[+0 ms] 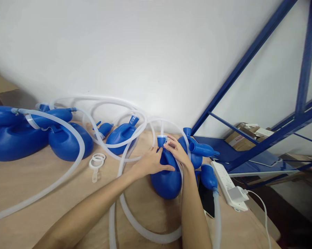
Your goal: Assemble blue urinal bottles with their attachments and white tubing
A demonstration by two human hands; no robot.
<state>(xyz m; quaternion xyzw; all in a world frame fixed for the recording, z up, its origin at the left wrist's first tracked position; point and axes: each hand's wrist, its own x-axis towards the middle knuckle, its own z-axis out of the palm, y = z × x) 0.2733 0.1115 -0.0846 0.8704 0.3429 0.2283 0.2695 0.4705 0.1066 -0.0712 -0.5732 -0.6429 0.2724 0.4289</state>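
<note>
Blue rounded plastic bottle with a narrow neck (166, 188) lay just right of centre in the lower half of the frame, on the pale wood-coloured bench (26, 176). Its long axis ran nearly up and down the picture, leaning slightly: the neck pointed toward the white wall (145, 52) above, while the bulging end came toward the bottom edge, between the two forearms. Both hands met at the neck end, so the body lay below them in the frame. The left hand (151, 161) came in from the lower left, its fingers against the neck's left side and its thumb stretched over the body; how firmly it gripped could not be told. The right hand (177, 150) was nearer the white plastic collar (161, 137) at the mouth, thumb and fingers bent together at its right edge, seemingly pinching it. Translucent white hose (152, 236) looped below the bottle, and a pair of white plastic rings with a tab (95, 173) lay well apart, left of centre.
</note>
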